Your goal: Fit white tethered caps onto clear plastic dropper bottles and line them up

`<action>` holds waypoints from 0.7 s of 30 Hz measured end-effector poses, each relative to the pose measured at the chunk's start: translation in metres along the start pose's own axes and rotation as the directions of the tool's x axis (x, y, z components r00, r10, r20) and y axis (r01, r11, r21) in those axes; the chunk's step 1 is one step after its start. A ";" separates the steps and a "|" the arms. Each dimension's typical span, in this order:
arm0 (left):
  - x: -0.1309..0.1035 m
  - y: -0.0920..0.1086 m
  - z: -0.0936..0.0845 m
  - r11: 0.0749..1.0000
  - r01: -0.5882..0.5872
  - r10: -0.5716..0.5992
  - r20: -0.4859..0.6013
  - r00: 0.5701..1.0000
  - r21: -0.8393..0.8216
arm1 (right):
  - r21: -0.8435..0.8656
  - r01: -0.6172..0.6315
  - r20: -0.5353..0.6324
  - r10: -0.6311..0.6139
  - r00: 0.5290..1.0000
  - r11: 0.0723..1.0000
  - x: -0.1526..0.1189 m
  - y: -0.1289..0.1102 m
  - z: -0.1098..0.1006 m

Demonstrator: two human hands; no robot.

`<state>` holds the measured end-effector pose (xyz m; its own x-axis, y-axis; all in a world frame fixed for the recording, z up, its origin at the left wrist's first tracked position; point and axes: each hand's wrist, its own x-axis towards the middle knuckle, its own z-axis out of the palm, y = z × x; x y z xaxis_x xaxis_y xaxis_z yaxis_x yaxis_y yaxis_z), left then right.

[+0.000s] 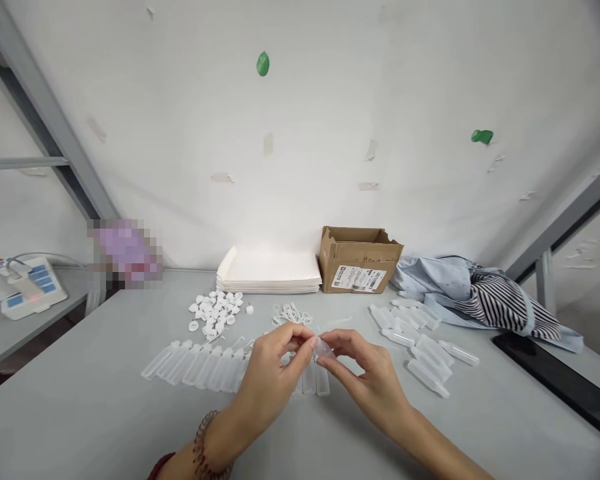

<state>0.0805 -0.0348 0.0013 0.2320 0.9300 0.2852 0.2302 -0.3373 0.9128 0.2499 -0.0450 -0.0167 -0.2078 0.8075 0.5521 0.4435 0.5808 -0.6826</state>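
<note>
Bottle (324, 348): setting?
White wall (320, 133) behind the cardboard box (354, 265), grey table (105, 407) underneath; bottle's held on the box's near side.
Looks?
Translucent plastic, partly covered.
Pointing?
Can't tell, nor its long axis.
Grip?
Left hand (273, 363) and right hand (370, 370), both pinching it.

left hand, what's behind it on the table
Behind the left hand, the row of translucent bottles shows on either side, with white rings farther back. The hand covers part of the row, so bottles there can't be seen.
</note>
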 end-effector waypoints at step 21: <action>0.008 -0.002 -0.008 0.992 0.111 -0.110 0.013 0.994 -0.058 | -0.189 0.223 -0.045 -0.235 0.971 0.956 -0.002 0.008 0.005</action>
<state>0.0745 -0.0258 0.0043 0.2178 0.9594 0.1792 0.1989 -0.2234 0.9542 0.2496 -0.0416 -0.0250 -0.2669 0.6425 0.7183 0.5424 0.7162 -0.4392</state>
